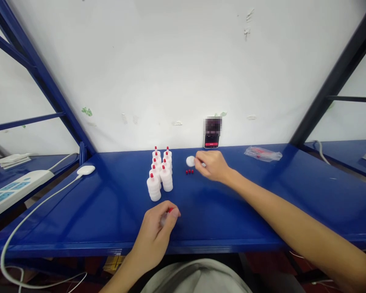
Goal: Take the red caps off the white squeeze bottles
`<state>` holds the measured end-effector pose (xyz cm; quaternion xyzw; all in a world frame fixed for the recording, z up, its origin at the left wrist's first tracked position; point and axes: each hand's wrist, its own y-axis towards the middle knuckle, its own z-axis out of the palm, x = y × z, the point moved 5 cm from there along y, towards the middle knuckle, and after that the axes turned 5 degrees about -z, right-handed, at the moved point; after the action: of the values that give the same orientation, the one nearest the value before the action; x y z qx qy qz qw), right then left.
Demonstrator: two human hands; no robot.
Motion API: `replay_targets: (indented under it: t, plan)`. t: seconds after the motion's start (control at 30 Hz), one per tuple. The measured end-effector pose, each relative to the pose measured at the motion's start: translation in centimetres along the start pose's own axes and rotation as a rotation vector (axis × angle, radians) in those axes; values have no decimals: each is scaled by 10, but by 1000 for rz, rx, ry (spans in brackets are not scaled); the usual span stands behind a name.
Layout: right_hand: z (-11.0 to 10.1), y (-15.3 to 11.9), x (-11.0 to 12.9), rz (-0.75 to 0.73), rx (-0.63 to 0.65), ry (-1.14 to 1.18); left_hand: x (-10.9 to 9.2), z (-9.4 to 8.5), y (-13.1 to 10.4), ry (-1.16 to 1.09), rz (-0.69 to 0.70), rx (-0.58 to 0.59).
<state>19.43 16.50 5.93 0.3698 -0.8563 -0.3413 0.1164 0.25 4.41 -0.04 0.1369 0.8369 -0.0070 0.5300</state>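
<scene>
Near the front edge of the blue table, my left hand is closed around a small whitish bottle with a red tip, mostly hidden by the fingers. Farther back, my right hand has its fingers pinched together at a white round-ended piece; its shape is partly covered. Several small red caps lie in a row just below that piece. To the left, several white bottles with red tips stand upright in two columns.
A phone leans against the wall behind my right hand. A clear plastic bag with red pieces lies at the back right. At the left are a white charger with its cable and a power strip.
</scene>
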Motion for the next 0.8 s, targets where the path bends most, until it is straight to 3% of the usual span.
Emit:
replay_targets:
  t: [0.1, 0.23, 0.4, 0.6, 0.8]
  plan:
    - [4, -4, -40, 268, 81, -94, -1, -1, -2, 1, 13, -12]
    - [8, -11, -63, 446, 158, -161, 0, -1, -1, -82, -24, 26]
    - [11, -14, -70, 519, 211, -189, 2, -1, 0, -146, -68, 78]
    - [24, -18, -79, 564, 382, -131, 1, 0, 0, -142, -76, 80]
    - [32, -24, -83, 577, 401, -95, 1, -1, 0, -159, -61, 66]
